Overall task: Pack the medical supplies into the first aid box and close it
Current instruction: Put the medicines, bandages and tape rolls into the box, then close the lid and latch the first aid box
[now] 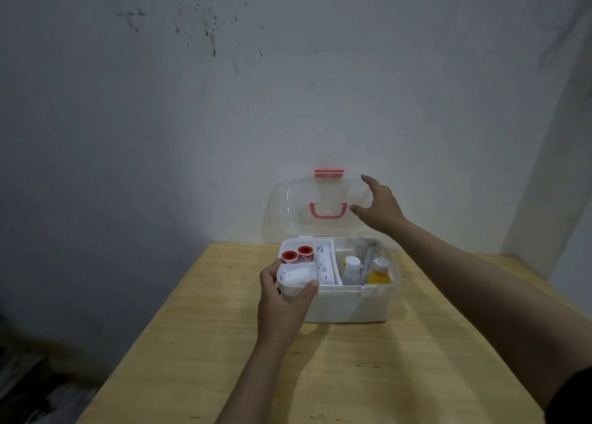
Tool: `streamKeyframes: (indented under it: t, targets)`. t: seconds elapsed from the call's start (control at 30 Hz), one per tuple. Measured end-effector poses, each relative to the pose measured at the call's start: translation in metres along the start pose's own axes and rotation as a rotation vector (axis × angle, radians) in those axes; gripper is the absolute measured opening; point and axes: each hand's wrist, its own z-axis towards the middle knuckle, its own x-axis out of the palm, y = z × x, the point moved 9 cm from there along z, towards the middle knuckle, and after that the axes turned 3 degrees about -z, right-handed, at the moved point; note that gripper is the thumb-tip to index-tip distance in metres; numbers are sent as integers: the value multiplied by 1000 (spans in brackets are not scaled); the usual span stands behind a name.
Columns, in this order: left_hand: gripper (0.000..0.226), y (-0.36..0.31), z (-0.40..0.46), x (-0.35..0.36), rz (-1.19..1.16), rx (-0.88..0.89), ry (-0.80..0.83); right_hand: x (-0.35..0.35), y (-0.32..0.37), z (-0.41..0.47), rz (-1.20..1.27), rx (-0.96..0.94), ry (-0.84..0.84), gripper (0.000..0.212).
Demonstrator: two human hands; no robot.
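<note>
Head view shows your left hand (282, 308) clamped on the front-left corner of the first aid box (349, 305): thumb hooked over the front rim, fingers wrapped round the left wall, so that grip is closed on the box itself and holds none of the supplies. Your right hand (379, 210) is spread wide with nothing in it, fingertips at the right part of the clear lid (288, 212); whether they touch the plastic, you cannot tell.

Just inside your left grip lies a white bandage roll (296, 276) in the tray's front-left compartment. Behind it sit two red-capped tape rolls (298, 254), side by side. A long wrapped bandage (323, 265) fills the narrow middle slot. On the right side of the box stand a white bottle (351, 270) and a yellow bottle (379, 273), with a syringe-like tube (368, 260) leaning between them.

The lid stands upright, leaning towards the wall (224, 103), its pink handle (328, 210) and red latch (329, 173) facing you. The box rests near the far edge of the wooden table (224, 343).
</note>
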Motion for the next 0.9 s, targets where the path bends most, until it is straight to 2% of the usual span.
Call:
streamKeyframes:
  t: [0.23,0.37,0.43,0.6,0.77,0.9]
  targets:
    - [65,1,2,1,15,5,-10,-18,15,-21,-9,-78,-140,98]
    - [63,2,2,2,25,-7,-6,-30,16,-48,-10,-165,-179,72]
    - [64,1,2,3,47,-6,-5,-38,13,-65,99,-211,-239,55]
    - [94,-7,-1,1,204,24,-43,-43,-3,-109,293,-228,-303,25]
    - [99,-38,-14,0,449,212,-95,-36,-11,-148,292,-248,-316,15]
    - [85,-35,-13,3,493,229,-55,-32,-20,-166,216,-226,-304,19]
